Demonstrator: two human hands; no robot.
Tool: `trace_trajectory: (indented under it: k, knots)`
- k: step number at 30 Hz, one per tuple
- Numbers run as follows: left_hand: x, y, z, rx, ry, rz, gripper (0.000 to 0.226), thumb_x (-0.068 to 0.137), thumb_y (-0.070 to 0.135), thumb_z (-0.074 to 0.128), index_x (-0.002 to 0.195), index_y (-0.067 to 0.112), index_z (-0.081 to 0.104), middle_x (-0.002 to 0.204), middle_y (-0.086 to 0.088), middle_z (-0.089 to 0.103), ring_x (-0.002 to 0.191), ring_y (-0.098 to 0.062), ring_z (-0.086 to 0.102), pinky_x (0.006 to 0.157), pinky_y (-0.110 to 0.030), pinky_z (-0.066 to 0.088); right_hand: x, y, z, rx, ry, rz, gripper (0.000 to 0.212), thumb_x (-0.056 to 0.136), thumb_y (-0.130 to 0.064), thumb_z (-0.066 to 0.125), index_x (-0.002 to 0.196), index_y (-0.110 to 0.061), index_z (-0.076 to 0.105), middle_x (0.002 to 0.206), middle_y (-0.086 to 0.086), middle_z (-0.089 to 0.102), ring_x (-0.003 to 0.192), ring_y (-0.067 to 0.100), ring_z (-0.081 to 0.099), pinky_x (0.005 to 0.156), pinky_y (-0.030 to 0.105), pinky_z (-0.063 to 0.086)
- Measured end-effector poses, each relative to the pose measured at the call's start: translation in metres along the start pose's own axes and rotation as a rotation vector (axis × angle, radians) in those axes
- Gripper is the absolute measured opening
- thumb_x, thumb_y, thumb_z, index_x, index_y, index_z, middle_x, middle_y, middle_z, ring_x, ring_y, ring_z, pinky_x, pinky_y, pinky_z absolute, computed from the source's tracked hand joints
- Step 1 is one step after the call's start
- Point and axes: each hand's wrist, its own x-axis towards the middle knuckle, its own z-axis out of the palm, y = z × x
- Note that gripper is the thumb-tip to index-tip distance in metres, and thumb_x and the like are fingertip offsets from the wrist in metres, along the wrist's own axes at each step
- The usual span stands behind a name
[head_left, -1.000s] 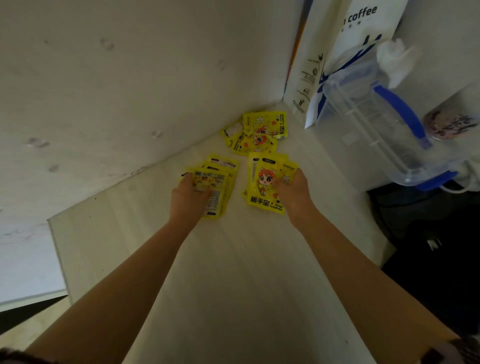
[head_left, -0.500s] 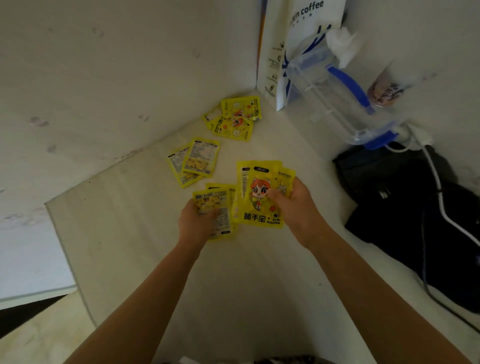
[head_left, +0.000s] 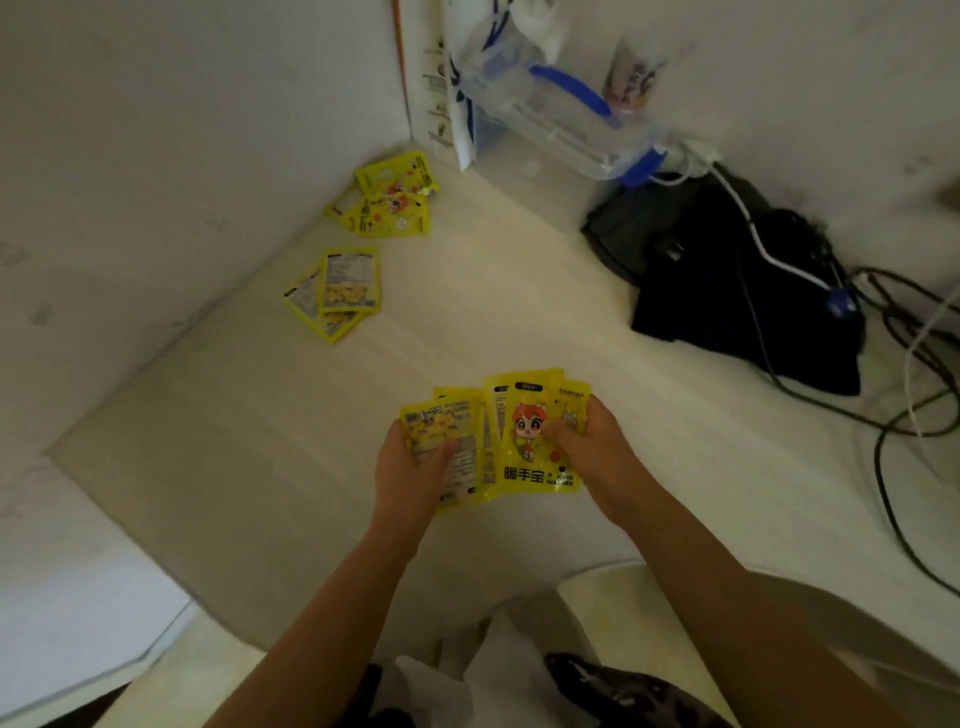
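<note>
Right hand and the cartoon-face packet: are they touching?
Touching. The head view shows the right hand pinching the cartoon-face packet, thumb on its front.

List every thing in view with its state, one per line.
Left hand: grips left fan.
Left fan: packets, backs up, held.
Right hand: pinches right fan.
Right fan: packets, cartoon fronts up, held.
Loose pair: on table, backs up, overlapping.
Corner pile: on table, fronts up, unheld.
Black bag: lying flat, cables across it.

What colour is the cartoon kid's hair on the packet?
Orange-red, on the yellow packet in the right hand; head view.
</note>
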Motion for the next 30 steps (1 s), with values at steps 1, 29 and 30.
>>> trace_trajectory:
  k: [1, 29, 30]
  knots:
    - [-0.005, -0.005, -0.003, 0.014, -0.025, 0.009, 0.022, 0.082, 0.017, 0.070, 0.101, 0.022, 0.060, 0.097, -0.001, 0.070, 0.084, -0.018, 0.070, 0.071, -0.046, 0.060, -0.010, 0.008, 0.002, 0.008, 0.020, 0.000, 0.033, 0.093, -0.007, 0.056, 0.124, -0.017, 0.051, 0.116, 0.004, 0.066, 0.102, 0.023, 0.066, 0.076, 0.035, 0.055]
    - [-0.204, -0.071, 0.095, 0.462, -0.659, 0.371, 0.034, 0.082, 0.013, 0.072, 0.113, 0.010, 0.058, 0.105, 0.000, 0.066, 0.081, -0.006, 0.062, 0.061, -0.006, 0.042, -0.270, 0.208, -0.089, 0.531, 0.776, 0.143, 0.023, 0.090, -0.001, 0.056, 0.086, -0.023, 0.054, 0.081, -0.003, 0.064, 0.074, 0.015, 0.064, 0.065, 0.030, 0.053]
    - [-0.217, -0.078, 0.100, 0.489, -0.678, 0.378, 0.032, 0.082, 0.014, 0.071, 0.111, 0.012, 0.057, 0.104, 0.001, 0.065, 0.077, -0.001, 0.059, 0.056, -0.005, 0.039, -0.283, 0.219, -0.094, 0.541, 0.794, 0.146, 0.025, 0.090, 0.000, 0.056, 0.082, -0.024, 0.054, 0.079, -0.002, 0.064, 0.072, 0.016, 0.064, 0.066, 0.031, 0.053]
